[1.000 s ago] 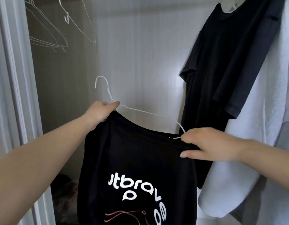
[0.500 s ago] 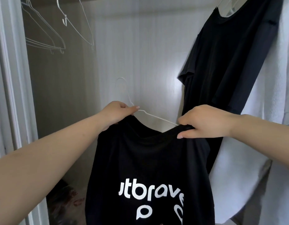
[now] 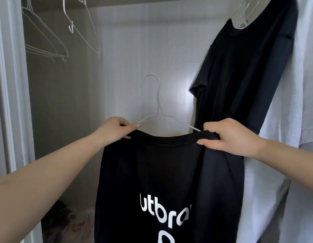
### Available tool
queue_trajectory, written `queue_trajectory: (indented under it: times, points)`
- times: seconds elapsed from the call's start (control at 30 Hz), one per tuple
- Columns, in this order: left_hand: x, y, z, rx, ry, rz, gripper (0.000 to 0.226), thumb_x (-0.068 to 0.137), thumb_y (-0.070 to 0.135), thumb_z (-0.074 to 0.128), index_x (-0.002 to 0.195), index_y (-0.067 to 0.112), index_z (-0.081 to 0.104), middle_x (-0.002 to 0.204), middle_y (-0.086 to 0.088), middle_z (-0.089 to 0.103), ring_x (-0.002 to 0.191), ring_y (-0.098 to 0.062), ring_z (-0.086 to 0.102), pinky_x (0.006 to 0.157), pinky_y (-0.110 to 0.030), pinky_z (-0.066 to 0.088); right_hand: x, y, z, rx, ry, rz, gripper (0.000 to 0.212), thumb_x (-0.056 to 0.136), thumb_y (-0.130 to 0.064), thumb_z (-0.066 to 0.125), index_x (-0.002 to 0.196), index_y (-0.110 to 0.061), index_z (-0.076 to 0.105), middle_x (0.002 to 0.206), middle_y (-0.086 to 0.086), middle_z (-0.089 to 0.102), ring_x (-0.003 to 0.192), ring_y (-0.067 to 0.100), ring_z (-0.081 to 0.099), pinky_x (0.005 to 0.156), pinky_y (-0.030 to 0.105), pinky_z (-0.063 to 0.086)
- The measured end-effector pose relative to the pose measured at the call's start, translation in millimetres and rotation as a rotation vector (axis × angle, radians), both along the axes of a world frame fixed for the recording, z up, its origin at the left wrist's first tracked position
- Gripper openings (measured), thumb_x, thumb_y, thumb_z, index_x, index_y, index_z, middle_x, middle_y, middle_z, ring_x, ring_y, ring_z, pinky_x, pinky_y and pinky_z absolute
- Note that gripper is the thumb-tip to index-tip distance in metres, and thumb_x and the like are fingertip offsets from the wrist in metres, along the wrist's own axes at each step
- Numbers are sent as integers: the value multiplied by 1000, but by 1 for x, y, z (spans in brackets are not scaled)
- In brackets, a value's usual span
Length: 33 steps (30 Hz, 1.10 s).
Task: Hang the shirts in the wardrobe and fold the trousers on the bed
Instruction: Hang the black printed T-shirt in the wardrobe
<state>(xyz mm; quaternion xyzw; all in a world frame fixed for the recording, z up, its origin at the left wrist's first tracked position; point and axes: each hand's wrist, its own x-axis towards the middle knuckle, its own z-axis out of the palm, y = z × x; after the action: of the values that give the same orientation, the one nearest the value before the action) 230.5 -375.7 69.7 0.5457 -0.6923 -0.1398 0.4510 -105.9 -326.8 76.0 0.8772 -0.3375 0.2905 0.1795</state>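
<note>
shirt (image 3: 152, 172) on hanger (image 3: 159, 109), both hands

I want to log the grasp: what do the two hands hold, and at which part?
Both hold the black printed shirt on its white hanger: left hand and right hand at the shoulders.

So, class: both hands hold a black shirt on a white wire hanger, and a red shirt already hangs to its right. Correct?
Not quite. The head view shows the hung shirt is black, not red. Both hands, left and right, do hold the printed shirt on the hanger.
</note>
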Motion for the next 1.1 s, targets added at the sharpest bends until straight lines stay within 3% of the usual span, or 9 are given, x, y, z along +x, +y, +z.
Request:
queue_trajectory:
  times: [0.23, 0.33, 0.43, 0.5, 0.57, 0.63, 0.73, 0.9, 1.1]
  points:
    - [6, -6, -5, -96, -54, 203, 54, 73, 71, 60, 93, 23, 51, 89, 16, 55, 57, -4, 69, 64, -26, 48, -2, 6, -3, 184, -100, -2, 31, 78, -39, 71, 71, -21, 46, 67, -4, 56, 58, 12, 51, 53, 26, 44]
    - [8, -6, -2, -149, -219, 387, 62, 73, 83, 45, 89, 23, 53, 75, 8, 64, 63, -11, 67, 64, -30, 51, 4, 10, 3, 443, -239, 21, 44, 75, -35, 76, 109, -40, 48, 108, -17, 63, 80, 2, 63, 76, 26, 53]
    - [5, -6, 2, -201, -384, 517, 71, 71, 89, 28, 80, 23, 52, 70, 5, 62, 64, -15, 59, 54, -27, 43, 12, 16, 10, 748, -285, 61, 59, 82, -31, 71, 129, -48, 39, 118, -24, 63, 84, -14, 61, 65, 11, 46]
    - [3, -7, 7, -193, -412, 545, 74, 71, 90, 22, 79, 23, 52, 72, 6, 60, 64, -13, 56, 51, -25, 38, 14, 16, 11, 921, -348, 158, 38, 91, -16, 60, 122, -36, 55, 118, -20, 64, 97, -2, 65, 63, 16, 53]
    - [1, -9, 11, -173, -408, 543, 76, 72, 90, 19, 80, 22, 53, 74, 5, 60, 65, -13, 56, 52, -26, 37, 19, 19, 12, 937, -396, 238, 32, 93, -3, 52, 110, -27, 65, 121, -12, 65, 109, 14, 64, 90, 33, 54]
    - [-3, -12, 13, -165, -364, 511, 73, 75, 87, 18, 82, 23, 52, 77, 5, 59, 67, -12, 55, 53, -27, 36, 25, 22, 12, 959, -479, 318, 36, 91, 3, 49, 94, -27, 69, 122, -10, 65, 105, 14, 64, 96, 35, 51]
    - [-16, -15, 15, -138, -230, 366, 70, 83, 79, 23, 98, 21, 57, 95, 3, 62, 79, -12, 57, 59, -29, 39, 34, 22, 12, 988, -610, 375, 37, 91, 3, 48, 76, -25, 67, 119, -13, 66, 83, 7, 66, 74, 24, 54]
    - [-52, -5, 16, -37, 137, -5, 72, 91, 64, 41, 149, 23, 30, 152, 0, 35, 136, -21, 38, 108, -40, 38, 48, 15, 14, 996, -804, 354, 32, 92, 2, 48, 122, 4, 55, 63, -19, 66, 52, 3, 58, 53, 18, 50]
    - [-102, 15, 49, 15, 345, -243, 72, 87, 65, 48, 149, 36, 24, 154, 6, 30, 133, -18, 41, 98, -38, 49, 47, 10, 57, 891, -924, 311, 20, 91, -9, 57, 107, -16, 66, 63, -3, 66, 57, 8, 61, 55, 20, 52]
